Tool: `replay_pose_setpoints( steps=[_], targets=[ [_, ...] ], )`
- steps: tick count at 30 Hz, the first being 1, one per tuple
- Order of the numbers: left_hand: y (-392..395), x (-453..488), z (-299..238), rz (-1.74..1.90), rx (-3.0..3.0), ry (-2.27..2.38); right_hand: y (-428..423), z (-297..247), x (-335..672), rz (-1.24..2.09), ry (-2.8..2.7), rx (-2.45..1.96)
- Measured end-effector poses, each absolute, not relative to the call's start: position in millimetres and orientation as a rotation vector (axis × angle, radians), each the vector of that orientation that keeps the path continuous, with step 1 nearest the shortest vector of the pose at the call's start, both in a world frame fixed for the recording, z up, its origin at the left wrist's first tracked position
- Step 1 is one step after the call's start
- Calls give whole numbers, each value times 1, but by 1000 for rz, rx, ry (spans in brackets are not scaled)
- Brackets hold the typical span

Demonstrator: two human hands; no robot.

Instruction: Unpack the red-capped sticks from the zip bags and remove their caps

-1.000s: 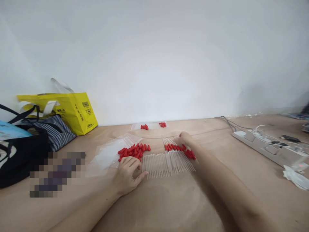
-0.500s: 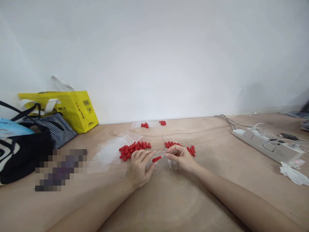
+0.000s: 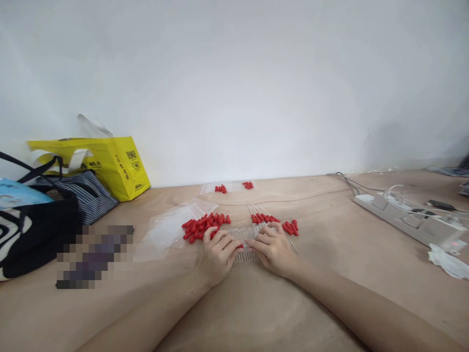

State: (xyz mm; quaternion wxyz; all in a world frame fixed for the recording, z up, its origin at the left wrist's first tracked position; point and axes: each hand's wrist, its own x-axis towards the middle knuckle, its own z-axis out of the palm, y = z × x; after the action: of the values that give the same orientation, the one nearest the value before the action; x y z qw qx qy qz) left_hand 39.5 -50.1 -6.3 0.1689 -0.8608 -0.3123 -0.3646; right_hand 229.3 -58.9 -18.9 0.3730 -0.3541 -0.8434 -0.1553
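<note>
My left hand (image 3: 220,252) is closed, its thumb and fingers pinching a red rubber bulb (image 3: 240,246) that shows only as a small tip. Close beside it, my right hand (image 3: 273,249) is pinched at the thin clear glass tube joined to that bulb; the fingers hide most of the tube. Under both hands lies a row of clear glass tubes (image 3: 246,256). A pile of loose red bulbs (image 3: 200,227) touches or nearly touches my left fingers. Beyond my right hand are thin tubes with red bulbs on their ends (image 3: 264,218), and a few more bulbs (image 3: 291,227).
Clear plastic bags (image 3: 163,234) lie left of the pile. Against the wall, another bag (image 3: 232,189) carries two small groups of red bulbs. A yellow bag (image 3: 128,171) and a black bag (image 3: 40,234) stand left. A power strip (image 3: 403,215) with cables and a crumpled tissue (image 3: 447,261) are right.
The red bulb and its tube have come down and left, and my left fingers have closed over the bulb. My right hand has lowered closer to my left.
</note>
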Motion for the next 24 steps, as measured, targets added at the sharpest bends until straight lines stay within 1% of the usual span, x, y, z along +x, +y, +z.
replay_pose_setpoints(
  steps=[4,12,24],
  targets=[
    [-49,38,-8,-978,-2466,-922,-60,-24,223,-493,-2132,-898],
    [-54,33,-5,-850,-2501,-843,-63,-24,225,-485,-2149,-869],
    [-51,31,-10,-930,-2531,-800,-61,-24,226,-398,-2133,-817]
  ],
)
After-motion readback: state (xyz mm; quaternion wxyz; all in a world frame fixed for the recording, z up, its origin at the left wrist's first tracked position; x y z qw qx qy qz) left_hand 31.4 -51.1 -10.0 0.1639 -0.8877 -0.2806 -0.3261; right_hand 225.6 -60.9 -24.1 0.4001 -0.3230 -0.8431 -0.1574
